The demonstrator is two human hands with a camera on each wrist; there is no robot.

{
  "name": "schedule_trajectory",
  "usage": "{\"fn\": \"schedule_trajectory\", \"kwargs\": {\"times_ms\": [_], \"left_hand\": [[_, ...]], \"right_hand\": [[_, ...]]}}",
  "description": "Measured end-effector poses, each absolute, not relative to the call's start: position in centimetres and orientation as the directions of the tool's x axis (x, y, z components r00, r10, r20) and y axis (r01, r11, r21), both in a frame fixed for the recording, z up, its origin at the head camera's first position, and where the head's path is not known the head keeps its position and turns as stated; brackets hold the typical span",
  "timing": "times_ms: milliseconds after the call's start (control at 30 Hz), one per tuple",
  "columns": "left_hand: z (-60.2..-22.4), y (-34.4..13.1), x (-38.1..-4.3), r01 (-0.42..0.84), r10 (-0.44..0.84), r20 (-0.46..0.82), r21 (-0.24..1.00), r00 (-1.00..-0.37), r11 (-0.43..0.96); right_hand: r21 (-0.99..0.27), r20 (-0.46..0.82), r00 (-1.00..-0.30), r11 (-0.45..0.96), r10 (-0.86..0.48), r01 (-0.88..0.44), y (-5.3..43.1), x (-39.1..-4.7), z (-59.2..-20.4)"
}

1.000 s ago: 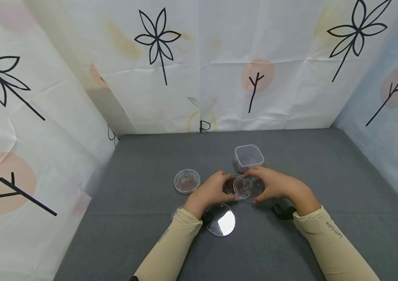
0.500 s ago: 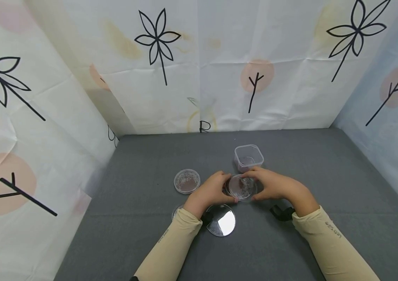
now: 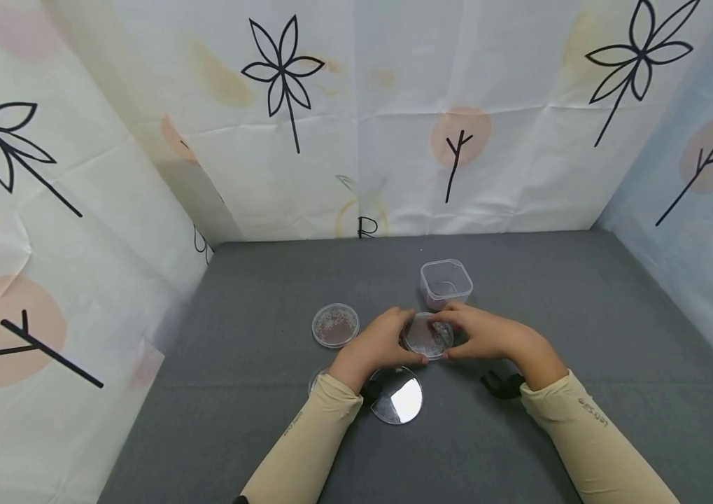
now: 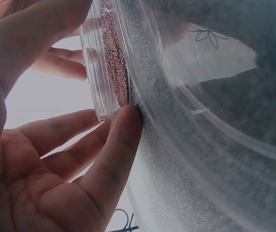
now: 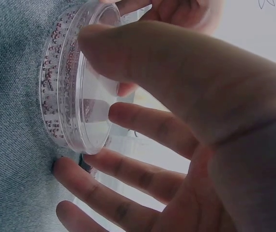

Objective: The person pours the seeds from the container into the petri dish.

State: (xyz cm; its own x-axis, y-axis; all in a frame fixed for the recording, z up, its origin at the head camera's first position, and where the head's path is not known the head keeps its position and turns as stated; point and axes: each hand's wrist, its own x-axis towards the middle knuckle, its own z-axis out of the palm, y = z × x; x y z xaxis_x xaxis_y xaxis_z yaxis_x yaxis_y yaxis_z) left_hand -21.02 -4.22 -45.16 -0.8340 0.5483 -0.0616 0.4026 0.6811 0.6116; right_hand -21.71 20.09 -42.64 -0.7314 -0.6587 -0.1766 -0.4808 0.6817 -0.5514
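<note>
A clear round petri dish [image 3: 422, 341] with small reddish-brown beads inside sits on the grey cloth between both hands. My left hand [image 3: 378, 341] holds its left side, thumb at the near edge and fingers at the far edge. From the right, my right hand [image 3: 497, 338] pinches the rim of a clear lid [image 5: 92, 133] that lies over the dish. In the right wrist view, the thumb and index finger touch this lid while the other fingers spread beside it. Beads [image 4: 116, 63] show through the dish wall in the left wrist view.
Another petri dish [image 3: 335, 325] with beads stands to the left. A clear round lid [image 3: 397, 402] lies near the left wrist, and a clear rim [image 3: 315, 378] is mostly hidden by the left sleeve. A square transparent tub [image 3: 446, 276] stands just behind the hands.
My right hand has moved left with the lid, which now sits over the dish instead of off to its right. The left hand stays in place.
</note>
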Motion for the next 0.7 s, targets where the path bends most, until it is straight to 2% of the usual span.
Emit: {"fn": "schedule_trajectory", "kwargs": {"times_ms": [700], "left_hand": [[-45.27, -4.07, -21.08, 0.392, 0.542, -0.087, 0.598, -0.836, 0.699]], "right_hand": [[-0.521, -0.184, -0.734, 0.698, -0.654, -0.491, 20.1, -22.04, -42.81]]}}
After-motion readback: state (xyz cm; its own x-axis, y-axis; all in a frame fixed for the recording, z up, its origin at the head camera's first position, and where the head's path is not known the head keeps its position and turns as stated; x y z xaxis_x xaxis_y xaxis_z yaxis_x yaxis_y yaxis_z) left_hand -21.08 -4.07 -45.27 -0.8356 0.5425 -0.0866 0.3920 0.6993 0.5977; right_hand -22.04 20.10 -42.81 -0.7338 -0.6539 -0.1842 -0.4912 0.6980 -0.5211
